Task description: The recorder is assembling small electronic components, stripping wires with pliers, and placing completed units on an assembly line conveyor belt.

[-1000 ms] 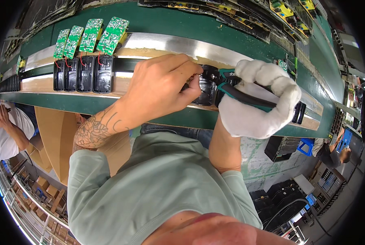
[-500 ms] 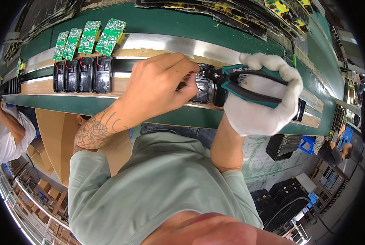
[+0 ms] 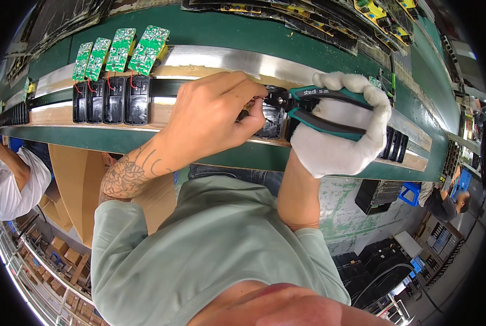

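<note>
At the far left, a co-worker's white shirt (image 3: 24,182) is showing beside the surface (image 3: 199,27). To the right of it, four green boards (image 3: 149,50) are leaning out over a metal strip (image 3: 221,57), each one trailing red wires to one of the four black cases (image 3: 138,100) just below. Next, the bare left hand (image 3: 218,111) is reaching in at the left side of an open case (image 3: 271,122), the task's thing, which is lying on the surface between the two hands. Its fingers are curling, with thumb and fingertips nearly meeting; what they are pinching is hidden, so I cannot tell. The pliers (image 3: 330,123) are pointing left, their tip overlapping the open case's right side and their handles standing moderately apart. The gloved right hand (image 3: 343,144) is wrapping its fingers around those handles. Over the last half second the pliers and the glove have been shifting slightly left, while the left hand is keeping its place; this is suggesting, I judge, that the work is staying on this same case. Beyond the glove, more dark cases (image 3: 396,145) are now showing, and a blue stool (image 3: 409,193) is standing below.
</note>
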Demonstrator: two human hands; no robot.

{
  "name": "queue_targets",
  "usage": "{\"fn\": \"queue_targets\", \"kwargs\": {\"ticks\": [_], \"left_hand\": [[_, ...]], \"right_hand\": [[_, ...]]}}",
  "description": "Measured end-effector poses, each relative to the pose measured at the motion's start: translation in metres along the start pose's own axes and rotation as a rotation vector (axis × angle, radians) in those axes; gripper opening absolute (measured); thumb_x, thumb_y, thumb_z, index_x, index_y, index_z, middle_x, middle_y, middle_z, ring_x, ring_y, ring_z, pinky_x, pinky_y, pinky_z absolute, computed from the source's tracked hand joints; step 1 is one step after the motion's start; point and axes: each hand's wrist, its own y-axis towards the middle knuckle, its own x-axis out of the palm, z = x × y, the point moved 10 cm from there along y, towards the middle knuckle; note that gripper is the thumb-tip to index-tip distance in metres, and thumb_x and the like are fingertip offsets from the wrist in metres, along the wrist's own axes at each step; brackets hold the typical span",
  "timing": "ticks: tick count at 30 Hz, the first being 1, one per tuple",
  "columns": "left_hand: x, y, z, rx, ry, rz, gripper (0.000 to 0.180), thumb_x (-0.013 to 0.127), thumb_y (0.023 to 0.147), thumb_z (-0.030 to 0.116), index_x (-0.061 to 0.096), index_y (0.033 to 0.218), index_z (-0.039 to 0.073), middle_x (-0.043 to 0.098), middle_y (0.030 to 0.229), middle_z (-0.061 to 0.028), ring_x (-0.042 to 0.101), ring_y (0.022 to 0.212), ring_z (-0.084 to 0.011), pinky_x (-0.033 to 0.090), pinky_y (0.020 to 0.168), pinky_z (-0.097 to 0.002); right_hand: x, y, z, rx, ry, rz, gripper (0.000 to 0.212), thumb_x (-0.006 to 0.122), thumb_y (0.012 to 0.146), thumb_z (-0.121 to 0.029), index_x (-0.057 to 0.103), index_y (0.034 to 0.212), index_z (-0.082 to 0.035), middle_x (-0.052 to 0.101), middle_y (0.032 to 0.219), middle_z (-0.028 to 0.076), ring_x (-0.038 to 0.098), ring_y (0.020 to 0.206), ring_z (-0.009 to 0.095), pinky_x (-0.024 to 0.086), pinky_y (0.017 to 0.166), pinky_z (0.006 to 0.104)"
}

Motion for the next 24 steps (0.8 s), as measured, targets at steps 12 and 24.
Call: {"fn": "queue_targets", "kwargs": {"ticks": [12,24], "left_hand": [[-0.001,0.002,-0.001,-0.007,0.015,-0.008,0.018,0.071,0.075,-0.001,0.074,0.093,0.003,0.069,0.084,-0.0040,0.056,0.062,-0.0187,0.047,0.059,-0.0285],[-0.011,-0.002,0.008,0.092,0.025,-0.001,0.009,0.071,0.083,0.013,0.071,0.092,0.016,0.056,0.099,0.0030,0.055,0.061,-0.0143,0.043,0.051,-0.0287]], "right_hand": [[0.010,0.013,0.014,0.174,0.353,-0.197,0.040,0.039,0.107,-0.031,0.061,0.079,-0.013,0.058,0.070,0.005,0.049,0.062,0.021,0.042,0.062,0.0364],[-0.008,0.001,-0.059,0.255,0.283,-0.363,0.041,0.039,0.103,-0.031,0.068,0.100,-0.003,0.061,0.093,0.016,0.056,0.072,0.025,0.047,0.062,0.0379]]}}
